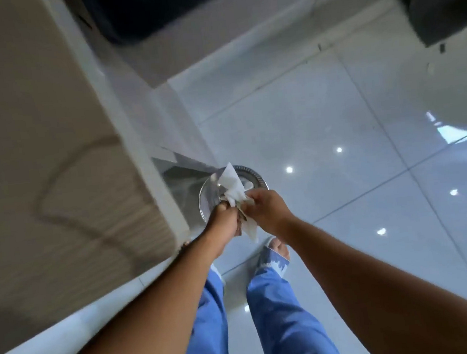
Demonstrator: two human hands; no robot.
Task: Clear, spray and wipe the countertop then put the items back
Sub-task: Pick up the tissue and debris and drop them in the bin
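Hands meet low over the floor, both arms stretched down and forward. Left hand (225,216) is curled tight, its grip closed on crumpled white paper (232,188) and what looks like a darker scrap beneath it; exact contents blurred. Right hand (264,205) pinches the same wad from the other side, fingers closed on the paper. A loose tail of the paper hangs below the two hands.

Directly under the hands sits a round metal bin (251,175) with a ribbed rim, its mouth open, shiny lining visible inside. The paper is held above that mouth, not yet in it. The bin stands on glossy white floor tiles (334,102), just beside the white base of the bench.

Bench (34,125) fills the left of the view, beige top with a faint curved mark across it, pale edge running diagonally. Whole view is motion-blurred.

Person wears blue trousers (272,311); one foot in a pale patterned sandal (275,254) shows just behind the hands. Dark shapes sit at the top and top right, too blurred to identify. Ceiling lights reflect as bright dots in the tiles.
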